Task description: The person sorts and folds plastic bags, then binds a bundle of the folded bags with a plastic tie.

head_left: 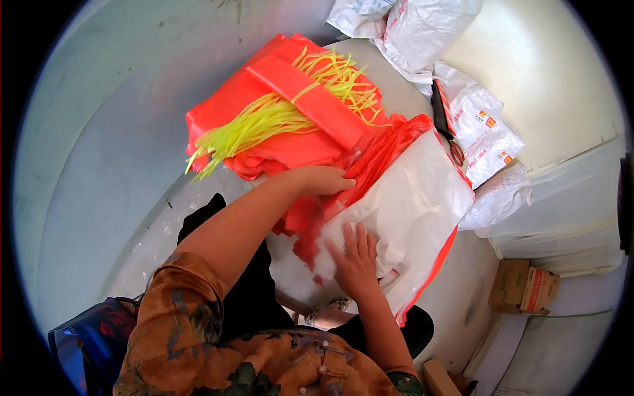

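Note:
My left hand (325, 180) is at the gathered edge of red plastic sheeting (389, 153), its fingers closed on the red folds. On the white plastic sheet (416, 204) lies my right hand (356, 259), palm down with fingers spread. A red edge shows along the white sheet's right side. Farther back is a red plastic stack (224, 125), with a bundle of yellow-green strips (264, 122) across it. A folded red strip (310, 99) lies over the bundle. Some red folds between my hands are blurred.
White printed bags (485, 125) lie at the back right, beside scissors (456, 153) and a black object (438, 109). Cardboard boxes (512, 286) stand on the floor at the right. A blue bag (99, 336) is at the lower left.

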### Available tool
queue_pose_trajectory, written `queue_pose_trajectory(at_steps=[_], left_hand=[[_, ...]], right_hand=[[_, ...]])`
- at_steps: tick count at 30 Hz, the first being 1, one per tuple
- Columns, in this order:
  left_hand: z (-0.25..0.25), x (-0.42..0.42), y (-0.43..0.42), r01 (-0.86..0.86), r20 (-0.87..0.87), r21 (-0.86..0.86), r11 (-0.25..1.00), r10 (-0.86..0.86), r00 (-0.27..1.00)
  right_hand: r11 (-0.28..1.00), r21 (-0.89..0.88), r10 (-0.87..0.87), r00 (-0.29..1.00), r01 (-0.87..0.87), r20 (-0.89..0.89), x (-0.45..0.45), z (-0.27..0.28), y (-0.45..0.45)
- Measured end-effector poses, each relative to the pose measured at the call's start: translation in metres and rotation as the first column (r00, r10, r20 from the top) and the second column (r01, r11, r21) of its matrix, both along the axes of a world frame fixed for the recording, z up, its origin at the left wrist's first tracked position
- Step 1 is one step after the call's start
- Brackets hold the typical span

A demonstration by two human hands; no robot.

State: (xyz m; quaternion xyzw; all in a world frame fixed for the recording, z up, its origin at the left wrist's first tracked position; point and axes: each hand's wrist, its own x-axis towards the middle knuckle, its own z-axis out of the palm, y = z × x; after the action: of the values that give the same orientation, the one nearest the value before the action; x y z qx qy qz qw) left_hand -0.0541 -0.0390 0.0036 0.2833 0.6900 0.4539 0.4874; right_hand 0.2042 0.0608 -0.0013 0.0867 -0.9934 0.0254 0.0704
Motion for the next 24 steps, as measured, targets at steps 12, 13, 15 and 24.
queue_pose_trajectory(at_steps=[12,13,15,24], left_hand=[[0.002,0.002,-0.009,0.03,0.411,0.145,0.989,-0.087,0.908],[0.003,0.004,-0.01,0.018,0.405,0.143,0.99,-0.075,0.911],[0.004,0.005,-0.012,-0.005,0.393,0.129,0.992,-0.047,0.919],[0.014,0.005,-0.016,-0.009,0.396,0.126,0.992,-0.042,0.917]], right_hand=[[1.0,-0.025,-0.003,1.0,0.002,-0.023,0.003,0.001,-0.003],[0.999,-0.051,-0.012,0.999,0.014,0.041,0.002,0.01,-0.008],[0.994,-0.101,-0.026,0.985,0.044,0.171,0.001,0.037,-0.018],[0.805,-0.449,-0.292,0.918,0.387,0.267,-0.002,0.078,-0.01]])
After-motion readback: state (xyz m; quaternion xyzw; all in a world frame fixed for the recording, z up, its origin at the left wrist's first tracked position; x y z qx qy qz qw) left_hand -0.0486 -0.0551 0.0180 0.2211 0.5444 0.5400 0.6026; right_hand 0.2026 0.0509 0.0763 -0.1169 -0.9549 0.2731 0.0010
